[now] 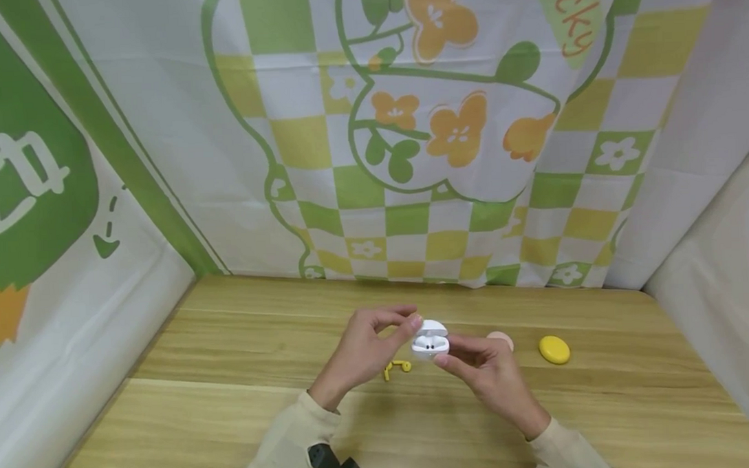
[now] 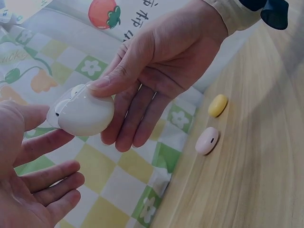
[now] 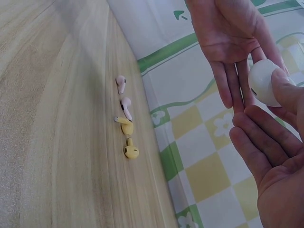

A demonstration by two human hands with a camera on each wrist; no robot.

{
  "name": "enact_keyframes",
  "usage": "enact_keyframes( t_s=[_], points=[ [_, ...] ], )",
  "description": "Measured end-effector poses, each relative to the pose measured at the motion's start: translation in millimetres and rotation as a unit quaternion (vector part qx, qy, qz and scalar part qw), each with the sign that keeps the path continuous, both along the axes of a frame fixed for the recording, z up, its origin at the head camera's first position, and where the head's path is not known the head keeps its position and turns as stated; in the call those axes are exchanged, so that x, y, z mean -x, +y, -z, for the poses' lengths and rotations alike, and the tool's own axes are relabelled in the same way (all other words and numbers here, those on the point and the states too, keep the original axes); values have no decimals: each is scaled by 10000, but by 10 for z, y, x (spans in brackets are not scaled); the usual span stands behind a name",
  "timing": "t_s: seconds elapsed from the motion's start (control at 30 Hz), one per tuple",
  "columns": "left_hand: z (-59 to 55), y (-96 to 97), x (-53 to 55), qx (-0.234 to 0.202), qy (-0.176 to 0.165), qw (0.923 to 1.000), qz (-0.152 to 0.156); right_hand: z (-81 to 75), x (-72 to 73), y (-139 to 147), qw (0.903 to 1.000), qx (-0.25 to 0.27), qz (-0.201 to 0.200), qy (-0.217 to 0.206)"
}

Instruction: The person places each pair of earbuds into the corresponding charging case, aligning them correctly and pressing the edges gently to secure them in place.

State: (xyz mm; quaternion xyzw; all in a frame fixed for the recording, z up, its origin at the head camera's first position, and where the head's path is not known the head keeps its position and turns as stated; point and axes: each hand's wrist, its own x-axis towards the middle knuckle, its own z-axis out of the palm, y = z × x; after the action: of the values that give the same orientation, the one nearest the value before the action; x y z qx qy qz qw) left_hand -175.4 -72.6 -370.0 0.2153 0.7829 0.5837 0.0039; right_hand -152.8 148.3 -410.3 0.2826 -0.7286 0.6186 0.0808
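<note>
A white earbud charging case [image 1: 431, 346] is held above the table with its lid raised, and two dark spots show inside. My left hand [image 1: 368, 341] pinches the lid between thumb and forefinger. My right hand [image 1: 494, 378] grips the lower body of the case, thumb at its front. Seen in the left wrist view, the rounded white case [image 2: 90, 114] sits between both hands, the other fingers extended. Below, two yellow earbuds [image 3: 131, 151] and two pink earbuds [image 3: 126, 108] lie in a row on the table; the hands partly hide them in the head view.
A yellow rounded case [image 1: 555, 349] and a pink rounded case [image 1: 501, 339] lie on the wooden table [image 1: 232, 418] to the right. Printed cloth with green and yellow checks [image 1: 405, 219] hangs behind the table, and white cloth walls stand at both sides.
</note>
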Motion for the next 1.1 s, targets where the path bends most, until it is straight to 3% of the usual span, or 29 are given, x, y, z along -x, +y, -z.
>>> enact_keyframes(
  t_s=[0.33,0.73,1.1],
  points=[
    [-11,-8,-19,-127,54,9999,99,17,2,-4,9998,60,-46,-168],
    [22,-8,-54,173,1133,9932,211,10,23,10,9998,204,66,1],
    [57,-8,-59,337,1238,9916,162,-10,36,16,9994,307,52,-118]
  ],
)
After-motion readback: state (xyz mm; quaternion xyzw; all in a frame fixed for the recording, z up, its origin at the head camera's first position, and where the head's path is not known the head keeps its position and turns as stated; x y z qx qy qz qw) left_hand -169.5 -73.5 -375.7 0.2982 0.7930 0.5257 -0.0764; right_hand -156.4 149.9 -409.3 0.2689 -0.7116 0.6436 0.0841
